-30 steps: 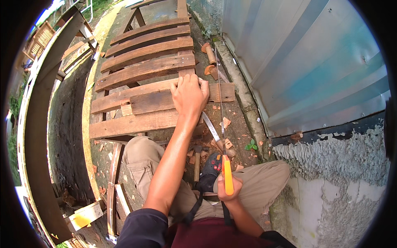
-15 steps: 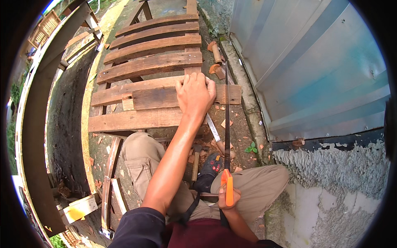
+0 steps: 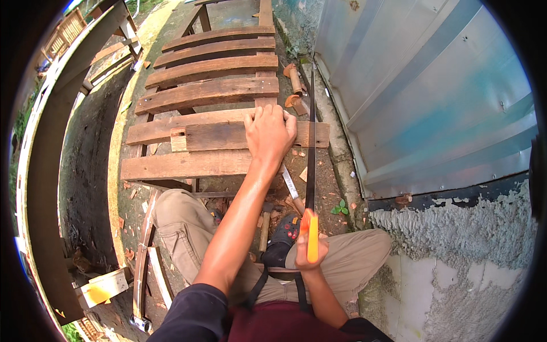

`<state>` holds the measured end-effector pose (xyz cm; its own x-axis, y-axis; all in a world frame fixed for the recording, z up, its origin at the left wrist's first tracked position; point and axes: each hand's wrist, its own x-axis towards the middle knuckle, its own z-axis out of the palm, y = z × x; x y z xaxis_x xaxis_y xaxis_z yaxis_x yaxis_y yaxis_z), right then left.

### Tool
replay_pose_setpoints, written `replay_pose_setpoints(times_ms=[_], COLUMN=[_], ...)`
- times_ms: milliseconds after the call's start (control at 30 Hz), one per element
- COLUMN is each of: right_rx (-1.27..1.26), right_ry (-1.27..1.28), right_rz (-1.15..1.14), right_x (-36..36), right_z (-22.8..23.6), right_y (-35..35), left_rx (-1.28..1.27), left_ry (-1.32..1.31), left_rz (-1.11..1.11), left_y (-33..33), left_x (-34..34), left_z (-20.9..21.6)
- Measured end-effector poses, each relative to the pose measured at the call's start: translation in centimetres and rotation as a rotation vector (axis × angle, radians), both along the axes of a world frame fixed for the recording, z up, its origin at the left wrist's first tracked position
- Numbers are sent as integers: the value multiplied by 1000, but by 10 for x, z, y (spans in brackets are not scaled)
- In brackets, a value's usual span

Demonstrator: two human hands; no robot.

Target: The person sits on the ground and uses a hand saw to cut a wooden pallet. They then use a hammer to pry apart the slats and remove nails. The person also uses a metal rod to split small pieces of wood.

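My left hand [image 3: 270, 135] is closed over a short wooden board [image 3: 213, 137], its fingers curled at the board's far edge. The board lies across the slats of a low wooden bench [image 3: 205, 88], and its right end sticks out past them. My right hand [image 3: 314, 251] grips the orange handle of a handsaw [image 3: 311, 165]. The saw's long dark blade points away from me, crossing the overhanging end of the board just right of my left hand. Seen almost edge-on, the blade hides whatever cut there may be.
A long blade with a wooden handle [image 3: 290, 185] leans beside the bench; a hammer [image 3: 265, 228] is near my shoe [image 3: 286, 232]. To the right stand a metal sheet wall [image 3: 421, 108] and rough masonry [image 3: 456, 239]. Wood strips [image 3: 159, 273] lie at left, with chips scattered around.
My right hand has pushed the saw forward, away from me, so its handle is now closer to the board. My left hand keeps its place on the board. The view has shifted slightly.
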<state>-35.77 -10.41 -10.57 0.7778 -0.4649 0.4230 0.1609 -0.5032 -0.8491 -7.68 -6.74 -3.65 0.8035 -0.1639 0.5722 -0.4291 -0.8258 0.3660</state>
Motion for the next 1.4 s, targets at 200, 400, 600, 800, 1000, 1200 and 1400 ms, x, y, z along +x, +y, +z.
replay_pose_setpoints(times_ms=[200,400,600,800,1000,1200,1400], right_rx=[128,279,58,159,161,-9,84], right_ry=[7,-14,-10,23,-99,-6,72], right_rz=[3,-33,5,16,-23,37,67], right_x=[-27,119,-35,-29,112,-56,-36], right_z=[9,59,-12,-11,60,-25,-3], right_y=[0,-36,8,-9,-29,7,-9], left_rx=[-11,11,-45,-13,2,-45,-24], left_ry=[-33,-31,35,7,-13,31,38], left_rz=[-2,-2,-1,12,-2,-5,13], left_y=[-4,-6,-5,-6,-6,-4,-2], left_x=[-1,1,-1,3,2,-2,0], left_z=[1,5,0,4,7,5,4])
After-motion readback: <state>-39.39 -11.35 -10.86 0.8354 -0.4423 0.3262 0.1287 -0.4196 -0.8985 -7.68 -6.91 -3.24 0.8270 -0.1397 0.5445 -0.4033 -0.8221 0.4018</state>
